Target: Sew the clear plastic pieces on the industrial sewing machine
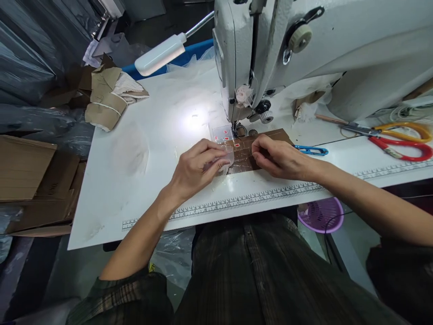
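My left hand (199,164) pinches a small, translucent whitish piece (228,155) between thumb and fingers, just in front of the sewing machine's needle area (234,128). To its right, my right hand (277,155) has its fingers curled together over a brown taped strip (243,158). Whatever those fingers hold, if anything, is hidden. Red marks show on the strip and on the clear plate beside the presser foot. Blue thread snips (313,150) lie just beyond my right wrist.
Scissors with red and orange handles (402,140) lie at the right. A printed ruler (237,201) runs along the front edge of the white table (111,189). A lamp (160,54) and a wrapped bundle (108,99) are at left, a purple basket (321,215) below.
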`<control>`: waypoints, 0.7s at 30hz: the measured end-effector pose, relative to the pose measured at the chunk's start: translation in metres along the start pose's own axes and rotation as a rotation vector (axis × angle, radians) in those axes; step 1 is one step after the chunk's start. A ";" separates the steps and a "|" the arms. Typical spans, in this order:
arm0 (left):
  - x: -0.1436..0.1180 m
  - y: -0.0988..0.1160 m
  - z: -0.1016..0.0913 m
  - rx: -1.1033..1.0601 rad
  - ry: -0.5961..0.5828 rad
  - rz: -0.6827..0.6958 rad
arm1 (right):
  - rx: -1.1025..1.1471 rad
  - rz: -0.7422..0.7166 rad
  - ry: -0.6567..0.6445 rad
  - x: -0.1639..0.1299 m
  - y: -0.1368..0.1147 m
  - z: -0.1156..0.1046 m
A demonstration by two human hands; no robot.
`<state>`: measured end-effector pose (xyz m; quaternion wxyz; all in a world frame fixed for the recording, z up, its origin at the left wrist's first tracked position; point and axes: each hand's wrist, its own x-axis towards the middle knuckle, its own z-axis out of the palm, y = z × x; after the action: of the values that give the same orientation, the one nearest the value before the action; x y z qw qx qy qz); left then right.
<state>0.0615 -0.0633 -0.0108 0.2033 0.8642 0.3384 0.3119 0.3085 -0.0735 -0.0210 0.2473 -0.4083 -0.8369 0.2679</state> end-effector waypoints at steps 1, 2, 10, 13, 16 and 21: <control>-0.003 0.005 -0.001 0.052 -0.029 0.008 | 0.010 -0.003 0.003 0.001 -0.003 0.001; -0.007 0.008 -0.001 0.105 -0.076 0.003 | 0.013 -0.004 0.002 0.003 -0.004 0.001; -0.023 -0.005 0.000 0.283 -0.201 -0.168 | -0.159 -0.005 -0.212 0.009 0.002 -0.009; -0.020 -0.003 -0.005 0.346 -0.170 -0.209 | 0.118 -0.116 -0.202 0.017 -0.015 0.000; -0.020 0.003 -0.008 0.394 -0.189 -0.164 | 0.404 -0.190 -0.170 0.026 -0.039 0.018; -0.037 0.004 -0.013 0.634 -0.016 -0.058 | 0.302 -0.059 -0.091 0.032 -0.034 0.031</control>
<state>0.0327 -0.0906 -0.0140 -0.0649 0.8768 0.4419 0.1781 0.2527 -0.0729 -0.0148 0.2752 -0.3293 -0.8091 0.4015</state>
